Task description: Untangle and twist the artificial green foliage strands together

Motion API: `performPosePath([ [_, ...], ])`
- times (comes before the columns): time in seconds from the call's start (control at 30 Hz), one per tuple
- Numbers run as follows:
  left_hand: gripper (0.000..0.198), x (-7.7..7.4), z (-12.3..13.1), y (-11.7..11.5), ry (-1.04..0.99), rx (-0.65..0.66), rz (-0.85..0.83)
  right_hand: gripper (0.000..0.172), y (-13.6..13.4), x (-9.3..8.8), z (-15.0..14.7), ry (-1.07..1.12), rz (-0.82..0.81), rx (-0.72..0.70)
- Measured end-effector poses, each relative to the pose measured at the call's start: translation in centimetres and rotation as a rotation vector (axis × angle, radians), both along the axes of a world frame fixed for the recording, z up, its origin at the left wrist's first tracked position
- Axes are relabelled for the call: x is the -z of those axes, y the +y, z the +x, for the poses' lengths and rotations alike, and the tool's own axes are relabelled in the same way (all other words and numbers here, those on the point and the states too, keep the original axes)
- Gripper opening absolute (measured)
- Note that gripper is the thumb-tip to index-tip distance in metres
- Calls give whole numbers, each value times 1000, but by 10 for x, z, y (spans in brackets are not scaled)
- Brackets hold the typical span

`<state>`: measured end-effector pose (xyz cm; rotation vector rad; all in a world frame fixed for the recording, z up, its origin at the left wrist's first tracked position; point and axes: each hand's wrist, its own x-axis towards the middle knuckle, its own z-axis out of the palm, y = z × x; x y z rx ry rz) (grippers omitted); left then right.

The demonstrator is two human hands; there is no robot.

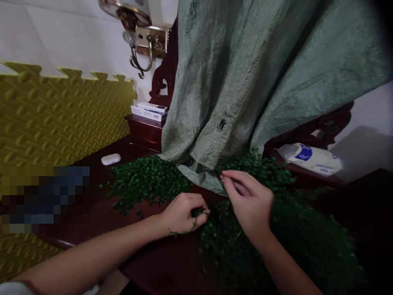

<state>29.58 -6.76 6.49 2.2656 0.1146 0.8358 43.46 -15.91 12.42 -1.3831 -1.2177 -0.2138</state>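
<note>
My left hand [187, 213] is curled closed around a thin green stem [194, 223], which trails across the thumb side and toward the wrist. To its right, my right hand [250, 200] pinches thumb and fingertips together beside the lower edge of a grey-green woven sack [211, 135]; what sits in that pinch is too small to make out. A heap of small green pieces [150, 180] lies beyond my left hand. Under and around my right forearm spreads a larger tangle of leafy green sprigs [307, 241]. More green shows behind my right hand.
The dark red wooden tabletop [89, 209] carries a white earbud case [111, 159]. Small boxes [149, 111] sit on a ledge at the back left, and a tissue pack [316, 157] at the right. A wall lamp [132, 32] hangs above a yellow foam mat [61, 114].
</note>
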Motion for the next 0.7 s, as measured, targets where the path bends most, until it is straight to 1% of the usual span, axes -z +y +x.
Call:
performPosePath([
  [0.03, 11, 1, -1, -1, 13, 31, 9, 12, 14, -1, -5, 30, -31, -76],
  [0.1, 12, 2, -3, -1, 30, 65, 8, 21, 41, -1, -12, 55, -201, -245],
  [0.17, 14, 3, -3, 1, 35, 64, -25, 28, 64, 2, -15, 34, -309, -342],
  [0.2, 15, 3, -3, 3, 33, 53, -51, 24, 72, 3, -15, 19, -357, -380],
  [0.27, 14, 2, -1, 6, 26, 20, -120, 19, 80, 5, -11, 14, -409, -396],
  [0.33, 13, 1, 1, 8, 17, -27, -213, 17, 76, 5, -3, 26, -429, -380],
  [0.43, 15, -2, 5, 10, 8, -91, -394, 18, 53, 6, 7, 68, -447, -355],
  [0.5, 16, -3, 7, 9, 15, -96, -514, 18, 33, 10, 11, 104, -475, -360],
  [0.6, 16, -5, 7, 6, 49, -58, -654, 16, 4, 22, 11, 163, -531, -395],
  [0.63, 16, -5, 7, 5, 62, -47, -691, 20, -4, 28, 10, 196, -553, -415],
  [0.7, 17, -4, 8, 3, 87, -33, -754, 34, -15, 39, 11, 324, -577, -470],
])
